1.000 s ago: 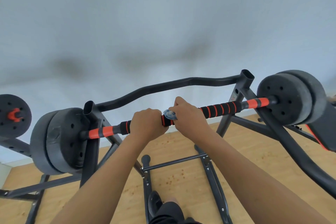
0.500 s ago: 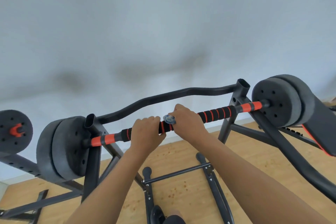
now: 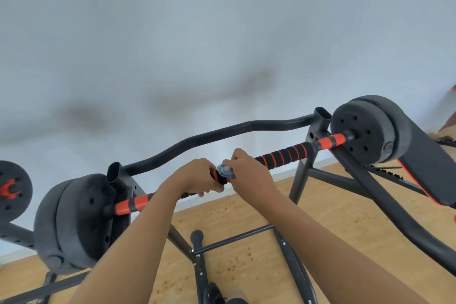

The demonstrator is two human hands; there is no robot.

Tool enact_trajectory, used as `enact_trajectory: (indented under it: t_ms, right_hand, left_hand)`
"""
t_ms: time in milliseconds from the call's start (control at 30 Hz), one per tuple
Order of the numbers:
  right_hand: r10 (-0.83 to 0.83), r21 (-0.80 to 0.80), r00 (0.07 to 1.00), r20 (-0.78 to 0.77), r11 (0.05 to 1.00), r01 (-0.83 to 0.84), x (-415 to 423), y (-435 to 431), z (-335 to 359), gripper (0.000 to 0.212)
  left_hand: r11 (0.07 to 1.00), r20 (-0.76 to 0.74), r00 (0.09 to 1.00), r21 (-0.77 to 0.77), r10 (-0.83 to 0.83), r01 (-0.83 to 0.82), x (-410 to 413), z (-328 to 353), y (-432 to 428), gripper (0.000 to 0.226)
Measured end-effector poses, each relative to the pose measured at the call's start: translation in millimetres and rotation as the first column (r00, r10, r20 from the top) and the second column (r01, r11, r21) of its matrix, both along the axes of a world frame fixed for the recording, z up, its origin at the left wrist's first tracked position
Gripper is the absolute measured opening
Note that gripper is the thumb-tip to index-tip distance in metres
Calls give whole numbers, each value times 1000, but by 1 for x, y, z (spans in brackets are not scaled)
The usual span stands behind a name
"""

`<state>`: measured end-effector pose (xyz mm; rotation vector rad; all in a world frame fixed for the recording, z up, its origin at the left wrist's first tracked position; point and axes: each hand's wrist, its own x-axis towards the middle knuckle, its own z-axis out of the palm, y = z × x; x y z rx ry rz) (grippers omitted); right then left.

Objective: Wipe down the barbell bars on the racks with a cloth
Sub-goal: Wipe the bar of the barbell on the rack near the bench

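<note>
While the black foam-sleeved barbell bar with orange bands [image 3: 283,155] lies across the uprights of the dark metal rack [image 3: 320,116], we find the left hand [image 3: 195,176] clenched round its middle. The right hand [image 3: 249,173] is just beside it, gripping a crumpled blue-and-white cloth [image 3: 225,171] against the bar. We judge the wipe to be at mid-bar. To do it well, we advise wrapping the cloth fully round the sleeve and drawing it outward, with the left hand steadying the bar against rolling. Open run extends rightward toward the grey weight plate [image 3: 357,131], though the rack upright interrupts it near that end. The curved black crossbar [image 3: 209,136] sits behind, apart from the knuckles.
</note>
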<state>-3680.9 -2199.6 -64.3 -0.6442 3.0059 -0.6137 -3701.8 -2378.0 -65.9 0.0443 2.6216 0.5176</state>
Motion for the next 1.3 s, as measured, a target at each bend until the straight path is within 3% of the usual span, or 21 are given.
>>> enact_trajectory:
  t_ms: [33, 100, 200, 300, 433, 567, 633, 700, 767, 900, 1033, 1200, 1300]
  right_hand:
    - [-7, -2, 1000, 5, 1000, 7, -4, -2, 1, 14]
    - [-1, 4, 1000, 15, 1000, 1, -12, -7, 3, 7]
    - [-28, 17, 1000, -1, 999, 28, -17, -13, 5, 10]
    - [-17, 31, 1000, -8, 999, 17, -18, -13, 4, 12]
    - [45, 70, 999, -2, 997, -45, -17, -8, 2, 15]
    - [6, 88, 1000, 14, 996, -7, -3, -2, -15, 18]
    - [45, 133, 999, 21, 990, -48, 11, 4, -34, 18]
    - [30, 86, 997, 71, 996, -36, 20, 11, -48, 17]
    - [-2, 34, 995, 100, 999, -1, 19, 15, -51, 15]
    - [-8, -98, 991, 133, 995, 21, 13, 12, -35, 5]
    - [-60, -347, 997, 50, 935, 74, 9, 19, -10, 12]
    - [-11, -176, 1000, -20, 984, 7, -6, 18, -2, 19]
    - [-12, -183, 994, -107, 983, -7, -14, 12, -4, 14]
  left_hand:
    - [994, -156, 987, -108, -38, 22, 4, -4, 0, 27]
    - [937, -447, 878, -350, -170, 3, 17, -16, 4, 26]
    - [896, -659, 710, -436, -250, -89, 35, -33, 11, 19]
    - [886, -593, 791, -437, -150, -159, 33, -31, 15, 10]
    - [906, -349, 932, -420, -100, -59, 10, -13, 10, 14]
    - [991, 18, 1000, -131, -6, 9, -16, 2, -3, 15]
    - [995, -25, 999, -95, -44, 41, -17, 4, -6, 16]
    - [970, -203, 969, -224, -138, 91, -13, -2, -9, 21]
    - [959, -281, 945, -270, -169, 91, -9, -9, -10, 25]
    - [975, -228, 968, -218, -100, 50, -8, -11, -8, 23]
    - [974, -218, 974, -228, -63, 12, -7, -11, -7, 20]
    - [951, -308, 946, -308, -96, -4, -3, -13, -3, 22]
    - [943, -354, 929, -333, -104, -22, 2, -13, -1, 20]
